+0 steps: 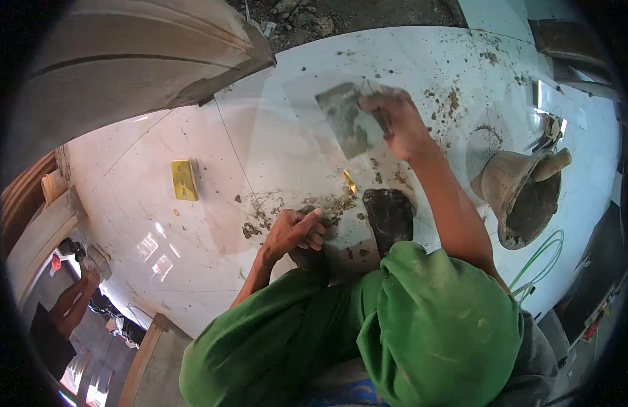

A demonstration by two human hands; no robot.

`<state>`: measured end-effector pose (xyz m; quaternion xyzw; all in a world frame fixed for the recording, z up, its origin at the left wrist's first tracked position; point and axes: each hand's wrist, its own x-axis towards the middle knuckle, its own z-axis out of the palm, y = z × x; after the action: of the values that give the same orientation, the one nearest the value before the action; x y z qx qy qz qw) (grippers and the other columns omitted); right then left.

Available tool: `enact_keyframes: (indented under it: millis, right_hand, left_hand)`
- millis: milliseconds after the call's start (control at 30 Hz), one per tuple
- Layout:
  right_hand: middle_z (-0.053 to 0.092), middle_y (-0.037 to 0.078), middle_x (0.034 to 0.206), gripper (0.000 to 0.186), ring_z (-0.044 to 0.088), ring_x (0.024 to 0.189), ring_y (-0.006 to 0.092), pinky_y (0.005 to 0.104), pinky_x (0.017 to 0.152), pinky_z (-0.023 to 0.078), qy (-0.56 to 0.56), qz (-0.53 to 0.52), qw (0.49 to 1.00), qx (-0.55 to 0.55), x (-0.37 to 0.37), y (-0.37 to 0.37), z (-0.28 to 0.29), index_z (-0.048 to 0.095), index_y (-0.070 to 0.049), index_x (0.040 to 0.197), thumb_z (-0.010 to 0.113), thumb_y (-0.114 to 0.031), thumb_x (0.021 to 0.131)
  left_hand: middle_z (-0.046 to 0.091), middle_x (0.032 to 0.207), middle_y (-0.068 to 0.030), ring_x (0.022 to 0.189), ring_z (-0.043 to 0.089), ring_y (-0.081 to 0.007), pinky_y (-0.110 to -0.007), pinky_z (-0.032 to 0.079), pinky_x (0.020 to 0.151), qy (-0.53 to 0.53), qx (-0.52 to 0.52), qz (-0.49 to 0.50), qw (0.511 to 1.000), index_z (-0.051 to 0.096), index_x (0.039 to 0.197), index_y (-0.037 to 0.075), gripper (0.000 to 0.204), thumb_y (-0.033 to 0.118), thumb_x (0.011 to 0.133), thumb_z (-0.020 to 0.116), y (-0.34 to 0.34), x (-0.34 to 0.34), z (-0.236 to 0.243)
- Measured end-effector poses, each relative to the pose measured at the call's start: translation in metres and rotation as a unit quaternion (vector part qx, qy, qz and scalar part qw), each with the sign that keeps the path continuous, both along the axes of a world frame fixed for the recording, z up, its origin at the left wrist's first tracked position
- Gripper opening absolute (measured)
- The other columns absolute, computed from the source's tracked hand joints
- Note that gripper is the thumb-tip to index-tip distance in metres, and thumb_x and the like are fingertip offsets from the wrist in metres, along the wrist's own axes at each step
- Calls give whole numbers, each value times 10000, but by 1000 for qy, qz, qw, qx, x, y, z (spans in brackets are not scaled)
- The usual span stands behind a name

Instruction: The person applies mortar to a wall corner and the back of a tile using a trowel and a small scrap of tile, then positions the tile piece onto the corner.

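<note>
My right hand (403,125) is closed at the right edge of a flat, grey rectangular trowel (346,122), whose face is smeared with mortar. It is held over the pale tiled floor, with some blur. My left hand (297,232) rests above my left foot, fingers loosely curled and thumb out, with nothing visible in it. Crumbs of mortar (334,207) lie between my hands and dark shoes (390,216). A small shiny yellow piece (350,181) lies in front of my right shoe. Further left sits a yellow sponge (184,180) with grey stains.
At the right stands a tilted, mortar-caked bucket (520,193) with a rounded handle-like piece (552,165) across its rim. Green cord (541,261) loops beside it. A brown panelled structure (144,61) fills the far left. Another person's arm (73,298) shows at lower left.
</note>
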<state>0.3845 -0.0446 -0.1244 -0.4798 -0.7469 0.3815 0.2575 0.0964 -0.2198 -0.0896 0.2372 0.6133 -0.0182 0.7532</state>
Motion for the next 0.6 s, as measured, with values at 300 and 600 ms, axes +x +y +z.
enact_keyframes:
  millis: [300,600]
  right_hand:
    - [714,6,1064,286,675,919,209,384,866,549,386,-249,785,-416,22,-24,-23,739,-39,1144,767,-185,899]
    - [752,188,1101,222,704,1092,378,495,842,605,-346,18,900,265,31,126,38,759,-32,1084,667,-101,894]
  left_hand:
    - [780,817,-203,715,785,-255,-304,609,664,-5,-15,-23,1000,764,979,-125,710,568,1025,622,10,8,-1]
    - [774,797,-178,692,777,-251,-314,614,642,-16,0,4,1000,766,949,-90,689,577,1031,615,-3,-1,-9]
